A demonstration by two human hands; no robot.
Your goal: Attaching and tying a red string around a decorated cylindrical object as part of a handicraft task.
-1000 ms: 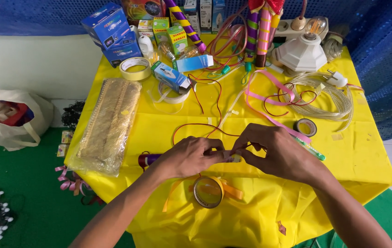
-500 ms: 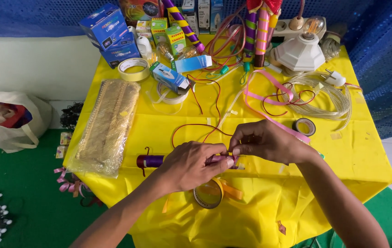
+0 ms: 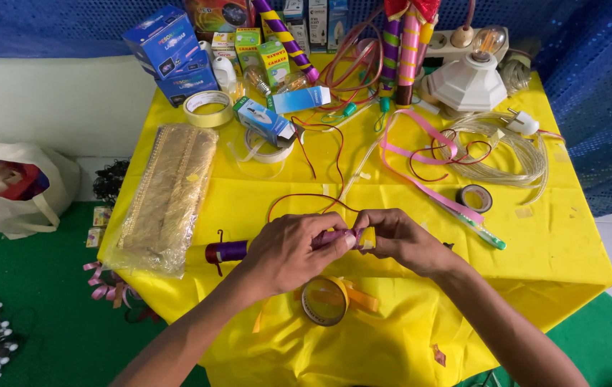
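Observation:
My left hand (image 3: 288, 251) and my right hand (image 3: 399, 240) meet at the front middle of the yellow table (image 3: 535, 251). Both grip a thin stick wrapped in purple and yellow ribbon (image 3: 228, 251), which lies level and pokes out to the left of my left hand. My fingertips pinch it where purple meets yellow. A thin red wire (image 3: 306, 197) loops on the cloth just behind my hands. A roll of clear tape (image 3: 324, 301) hangs over the table's front edge below my hands.
A gold mesh bundle (image 3: 166, 197) lies at the left. Blue boxes (image 3: 169, 54), green boxes, tape rolls (image 3: 207, 107), striped sticks (image 3: 406, 50), pink ribbon (image 3: 420, 154), a white lamp base (image 3: 469, 82), coiled clear cable (image 3: 499, 150) and black tape (image 3: 476, 198) fill the back. A white bag (image 3: 12, 190) sits on the green floor.
My hands have drawn slightly nearer to me and closer together on the stick. More of the purple end now shows to the left of my left hand.

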